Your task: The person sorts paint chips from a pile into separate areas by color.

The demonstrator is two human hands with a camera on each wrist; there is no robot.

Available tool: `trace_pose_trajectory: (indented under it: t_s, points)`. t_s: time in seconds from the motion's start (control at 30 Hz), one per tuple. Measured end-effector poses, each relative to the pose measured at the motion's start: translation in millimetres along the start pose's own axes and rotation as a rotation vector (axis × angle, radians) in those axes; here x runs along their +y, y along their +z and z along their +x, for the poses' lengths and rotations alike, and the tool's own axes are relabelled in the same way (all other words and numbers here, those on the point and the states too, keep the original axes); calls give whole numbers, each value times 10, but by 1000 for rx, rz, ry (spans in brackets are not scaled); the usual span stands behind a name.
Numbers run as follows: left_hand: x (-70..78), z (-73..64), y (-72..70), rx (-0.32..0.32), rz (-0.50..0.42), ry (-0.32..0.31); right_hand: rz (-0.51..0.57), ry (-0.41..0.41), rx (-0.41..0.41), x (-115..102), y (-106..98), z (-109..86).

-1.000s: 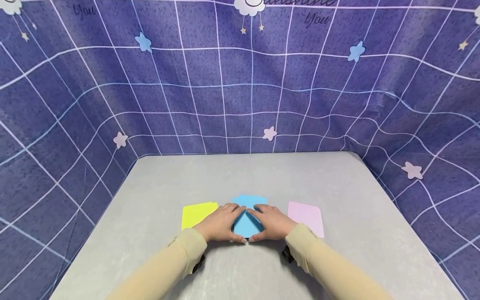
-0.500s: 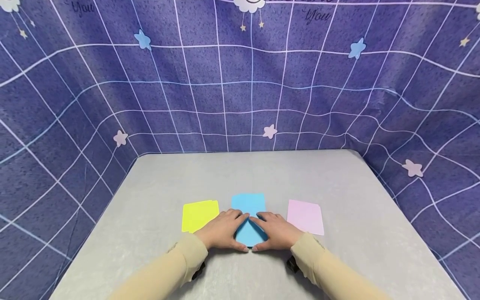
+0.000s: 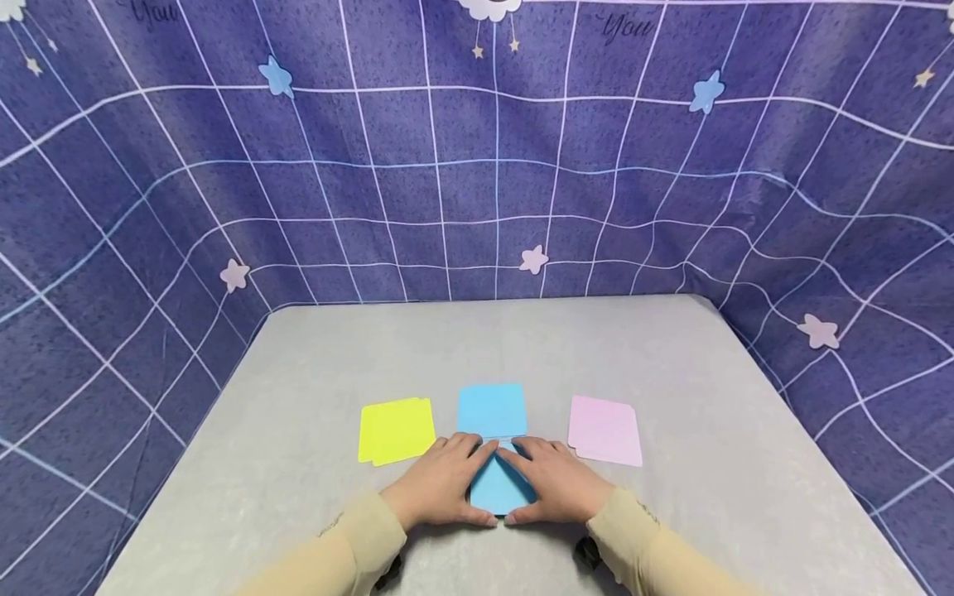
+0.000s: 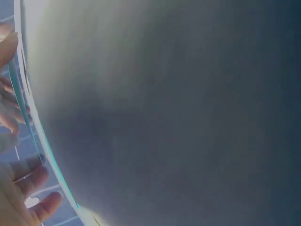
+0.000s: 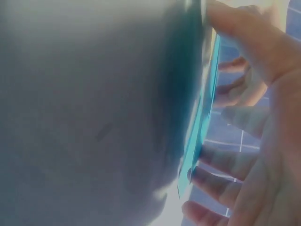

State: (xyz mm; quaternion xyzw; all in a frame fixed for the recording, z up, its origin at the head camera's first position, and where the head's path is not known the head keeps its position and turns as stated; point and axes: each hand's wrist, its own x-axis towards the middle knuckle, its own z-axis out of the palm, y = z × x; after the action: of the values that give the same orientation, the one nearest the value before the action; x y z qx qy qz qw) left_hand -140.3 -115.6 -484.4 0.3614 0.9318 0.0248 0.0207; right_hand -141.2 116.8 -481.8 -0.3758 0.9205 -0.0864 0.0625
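A square light-blue paper sheet [image 3: 501,490] is held low over the table, near the middle of the head view. My left hand [image 3: 445,482] grips its left side, thumb at the near edge and fingers along the far side. Mirroring it, my right hand [image 3: 559,484] grips the right side, and the two hands nearly meet at thumbs and index fingertips. Edge-on in the right wrist view, the blue sheet [image 5: 192,146] shows as thin layers beside the curved fingers. Just behind the hands lies more blue paper [image 3: 492,409], flat on the table.
Yellow square sheets [image 3: 398,430] lie slightly fanned to the left, and pale pink ones [image 3: 605,432] to the right. All rest on a grey table [image 3: 477,339]. A purple-blue curtain [image 3: 477,190] with a grid and stars stands behind and at both sides.
Both hands have drawn the blue sheet toward the person, away from the other blue paper, which now shows a gap in front. The yellow and pink sheets stay put.
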Motion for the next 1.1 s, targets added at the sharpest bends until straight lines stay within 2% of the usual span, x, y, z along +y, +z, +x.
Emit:
trace_pose_trajectory:
  t_s: [0.1, 0.43, 0.53, 0.6, 0.73, 0.83, 0.93, 1.1]
  points:
    - [51, -54, 26, -5, 4, -6, 0, -3, -6, -46, 41, -34]
    - [60, -55, 24, -18, -23, 8, 17, -30, 1, -33, 22, -73]
    - [22, -6, -14, -13, -37, 5, 34, -21, 41, 58, -32, -22]
    - [-17, 55, -53, 12, -38, -10, 20, -1, 86, 154, -80, 53]
    - [-122, 207, -136, 60, -5, -71, -12, 18, 143, 359, -169, 265]
    - [-180, 283, -154, 59, 29, -96, -10, -12, 112, 455, -162, 393]
    - [-209, 342, -154, 29, 45, -104, -17, -40, 63, 521, -101, 475]
    - [-225, 395, -121, -35, 34, -118, -20, -44, 16, 531, -61, 503]
